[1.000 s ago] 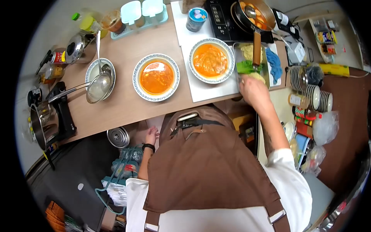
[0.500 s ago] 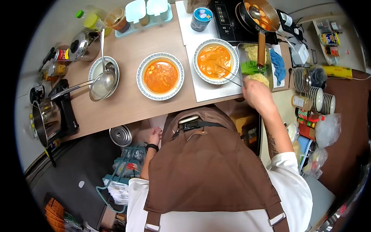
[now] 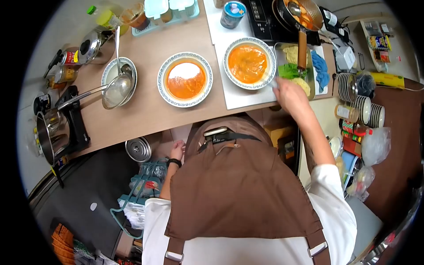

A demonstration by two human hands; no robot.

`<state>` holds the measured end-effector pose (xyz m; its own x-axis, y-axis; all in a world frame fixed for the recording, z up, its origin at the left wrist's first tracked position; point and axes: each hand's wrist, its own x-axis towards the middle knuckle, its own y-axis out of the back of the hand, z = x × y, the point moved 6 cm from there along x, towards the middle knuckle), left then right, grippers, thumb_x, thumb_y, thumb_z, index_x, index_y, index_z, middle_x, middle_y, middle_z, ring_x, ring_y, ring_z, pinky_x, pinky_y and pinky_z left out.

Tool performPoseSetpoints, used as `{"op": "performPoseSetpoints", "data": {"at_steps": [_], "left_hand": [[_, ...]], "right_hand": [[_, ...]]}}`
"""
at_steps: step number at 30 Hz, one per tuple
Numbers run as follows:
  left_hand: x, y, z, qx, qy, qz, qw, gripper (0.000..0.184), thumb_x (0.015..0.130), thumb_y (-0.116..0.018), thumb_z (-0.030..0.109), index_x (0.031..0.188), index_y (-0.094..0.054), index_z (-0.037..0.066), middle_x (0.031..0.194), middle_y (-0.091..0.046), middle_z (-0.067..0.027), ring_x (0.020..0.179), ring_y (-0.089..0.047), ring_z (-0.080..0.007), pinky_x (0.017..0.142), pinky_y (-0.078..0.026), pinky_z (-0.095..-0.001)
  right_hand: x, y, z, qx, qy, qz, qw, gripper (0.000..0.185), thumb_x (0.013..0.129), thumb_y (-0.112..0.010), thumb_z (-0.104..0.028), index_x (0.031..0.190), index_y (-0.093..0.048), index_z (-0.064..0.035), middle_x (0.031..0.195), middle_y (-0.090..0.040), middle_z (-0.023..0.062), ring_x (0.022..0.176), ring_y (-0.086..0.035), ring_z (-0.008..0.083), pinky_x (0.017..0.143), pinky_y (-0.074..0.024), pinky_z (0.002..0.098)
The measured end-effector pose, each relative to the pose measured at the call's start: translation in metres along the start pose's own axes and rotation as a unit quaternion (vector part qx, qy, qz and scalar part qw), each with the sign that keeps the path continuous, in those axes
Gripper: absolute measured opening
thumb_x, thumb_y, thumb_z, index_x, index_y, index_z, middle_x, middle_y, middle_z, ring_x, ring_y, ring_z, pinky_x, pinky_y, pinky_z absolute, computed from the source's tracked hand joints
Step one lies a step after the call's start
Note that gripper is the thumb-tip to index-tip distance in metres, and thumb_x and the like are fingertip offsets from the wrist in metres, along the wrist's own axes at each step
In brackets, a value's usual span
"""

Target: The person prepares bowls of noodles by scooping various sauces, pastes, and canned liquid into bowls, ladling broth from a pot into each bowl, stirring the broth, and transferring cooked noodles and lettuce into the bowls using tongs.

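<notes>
My right hand is closed on thin chopsticks, which are blurred and hard to make out, at the lower right rim of a patterned bowl of orange soup. Just behind the hand, a tray holds pale yellow noodles and green leaves. A second patterned bowl of orange-red soup sits to the left. My left hand hangs below the table's front edge, empty, with its fingers loosely apart.
A pan with a ladle in it stands on the black cooktop, its wooden handle over the tray. At the left, a strainer and ladle rest on a bowl. A blue can and blue cloth lie nearby.
The chopsticks reached into the right soup bowl half a second ago; now their tips no longer show clearly there. My right hand has moved slightly toward the bowl's rim. The view has shifted a little.
</notes>
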<state>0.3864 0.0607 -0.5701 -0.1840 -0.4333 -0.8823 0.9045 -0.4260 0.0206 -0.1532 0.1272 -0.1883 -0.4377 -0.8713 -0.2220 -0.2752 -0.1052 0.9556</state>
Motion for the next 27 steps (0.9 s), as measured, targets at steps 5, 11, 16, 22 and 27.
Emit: {"op": "performPoseSetpoints", "data": {"at_steps": [5,11,16,22,27], "left_hand": [[-0.011,-0.006,0.011,-0.011,-0.005,0.019,1.0,0.025,0.094,-0.065,0.025,0.116,-0.064,0.013,0.102,-0.067,-0.0024,0.079,-0.062,-0.0142,0.068,-0.051,-0.0289],[0.014,0.0,-0.017,-0.002,-0.014,0.008,1.0,0.026,0.096,-0.064,0.025,0.116,-0.067,0.01,0.103,-0.068,-0.0029,0.089,-0.063,-0.0131,0.077,-0.051,-0.0286],[-0.004,-0.02,-0.009,0.032,-0.059,-0.119,0.991,0.034,0.101,-0.056,0.024,0.125,-0.064,0.002,0.116,-0.068,-0.0063,0.107,-0.062,-0.0153,0.095,-0.047,-0.0275],[-0.024,-0.03,0.006,0.045,0.016,-0.124,0.991,0.038,0.101,-0.054,0.027,0.128,-0.063,0.001,0.12,-0.067,-0.0085,0.112,-0.061,-0.0177,0.1,-0.046,-0.0302],[-0.048,-0.038,0.037,0.065,0.04,-0.081,0.994,0.039,0.1,-0.057,0.028,0.127,-0.064,0.0,0.117,-0.068,-0.0075,0.105,-0.062,-0.0166,0.095,-0.047,-0.0296]], "right_hand": [[0.001,0.008,0.002,-0.043,-0.026,-0.024,0.998,0.02,0.092,-0.059,-0.019,0.101,-0.062,-0.0005,0.089,-0.069,0.0218,0.085,-0.067,0.0402,0.077,-0.0535,0.0501],[-0.014,0.01,0.01,-0.082,-0.069,-0.046,0.993,0.019,0.092,-0.059,-0.019,0.099,-0.063,-0.0019,0.083,-0.07,0.0207,0.08,-0.068,0.0392,0.074,-0.0539,0.0504],[0.0,-0.001,0.017,-0.051,-0.044,-0.008,0.998,0.02,0.091,-0.058,-0.019,0.097,-0.064,-0.0015,0.085,-0.07,0.0218,0.083,-0.068,0.0406,0.078,-0.0538,0.0508],[0.004,-0.006,0.025,-0.021,-0.052,0.005,0.998,0.02,0.09,-0.059,-0.019,0.099,-0.064,-0.0021,0.088,-0.069,0.0229,0.087,-0.068,0.0406,0.081,-0.053,0.0516],[0.003,-0.001,0.006,0.001,-0.034,-0.05,0.998,0.026,0.089,-0.062,-0.016,0.111,-0.065,-0.0018,0.097,-0.069,0.0251,0.093,-0.066,0.0408,0.084,-0.0524,0.0493]]}}
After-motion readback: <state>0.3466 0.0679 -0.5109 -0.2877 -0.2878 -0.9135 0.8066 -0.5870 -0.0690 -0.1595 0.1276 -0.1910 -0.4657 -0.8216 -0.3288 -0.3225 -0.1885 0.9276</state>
